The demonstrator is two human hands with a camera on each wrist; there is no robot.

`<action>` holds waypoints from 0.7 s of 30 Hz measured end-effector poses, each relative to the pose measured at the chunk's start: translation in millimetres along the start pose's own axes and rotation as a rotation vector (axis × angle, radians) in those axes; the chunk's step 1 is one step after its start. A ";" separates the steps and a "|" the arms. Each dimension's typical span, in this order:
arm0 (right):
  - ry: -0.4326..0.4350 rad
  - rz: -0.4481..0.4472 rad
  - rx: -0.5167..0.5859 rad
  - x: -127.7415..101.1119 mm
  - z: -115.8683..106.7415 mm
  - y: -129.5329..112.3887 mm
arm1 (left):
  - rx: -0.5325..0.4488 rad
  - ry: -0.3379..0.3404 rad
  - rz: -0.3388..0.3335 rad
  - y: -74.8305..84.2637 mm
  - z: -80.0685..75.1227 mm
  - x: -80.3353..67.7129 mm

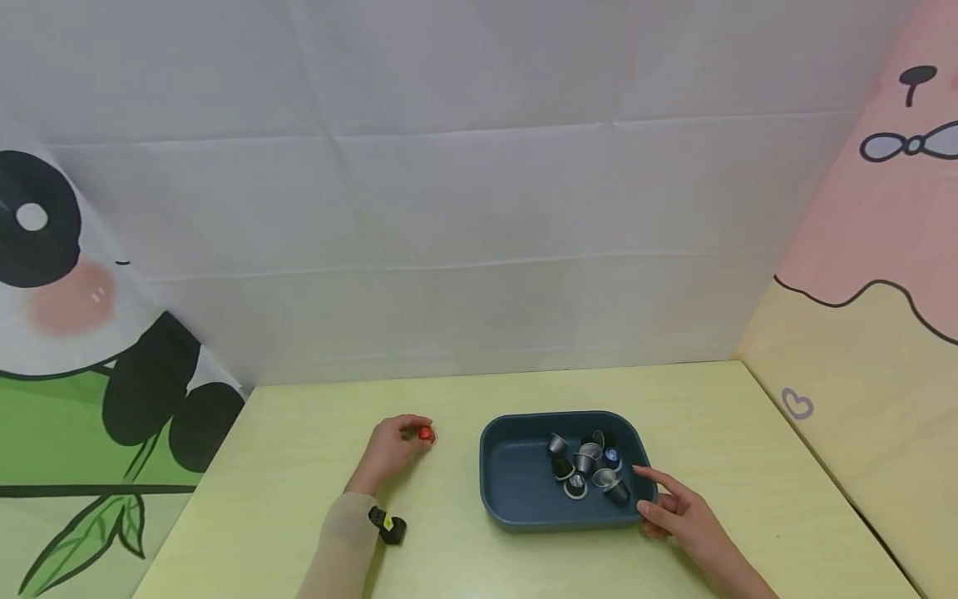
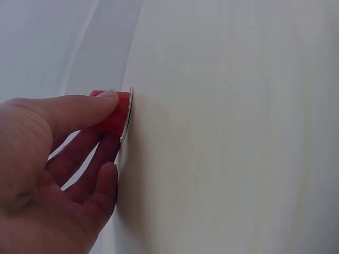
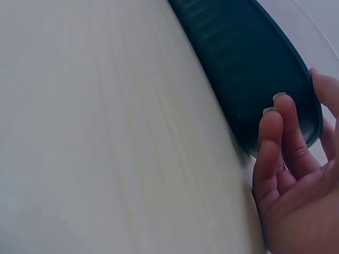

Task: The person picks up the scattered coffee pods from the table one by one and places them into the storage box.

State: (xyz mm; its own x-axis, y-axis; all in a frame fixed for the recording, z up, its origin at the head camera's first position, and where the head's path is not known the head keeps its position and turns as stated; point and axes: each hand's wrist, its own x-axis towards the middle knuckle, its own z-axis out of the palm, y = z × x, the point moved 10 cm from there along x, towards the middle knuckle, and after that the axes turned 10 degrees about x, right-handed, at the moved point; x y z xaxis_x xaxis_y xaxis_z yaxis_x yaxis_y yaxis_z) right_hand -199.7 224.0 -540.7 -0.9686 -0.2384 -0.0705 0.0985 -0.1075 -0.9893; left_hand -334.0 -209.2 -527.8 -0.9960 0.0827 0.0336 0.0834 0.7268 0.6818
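Pinching the red capsule (image 1: 426,433) in our left hand (image 1: 392,449), we could let it roll away; our right hand (image 1: 684,516), fingers relaxed, steadies the tray (image 1: 516,499) beside it.

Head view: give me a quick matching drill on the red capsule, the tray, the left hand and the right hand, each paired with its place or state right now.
Things:
1. red capsule
2. tray
3. left hand
4. right hand

Places or states:
A. rests at the tray's right near corner, fingers relaxed
B. holds a heap of silver and dark capsules
C. stands on the table, left of the tray
D. pinches the red capsule

Pairs: 1-C, 2-B, 3-D, 4-A
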 end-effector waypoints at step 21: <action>0.030 0.029 -0.031 0.8 -3.5 2.4 | -0.054 0.006 -0.033 7.3 -2.4 -3.4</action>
State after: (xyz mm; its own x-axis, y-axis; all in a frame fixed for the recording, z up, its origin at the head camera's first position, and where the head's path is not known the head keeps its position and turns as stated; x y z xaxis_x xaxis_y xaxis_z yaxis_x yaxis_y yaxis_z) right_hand -201.1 226.9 -543.6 -0.9720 -0.2116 -0.1026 0.1198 -0.0705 -0.9903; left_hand -330.1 -205.8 -521.2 -0.9984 0.0551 0.0141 0.0483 0.6914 0.7208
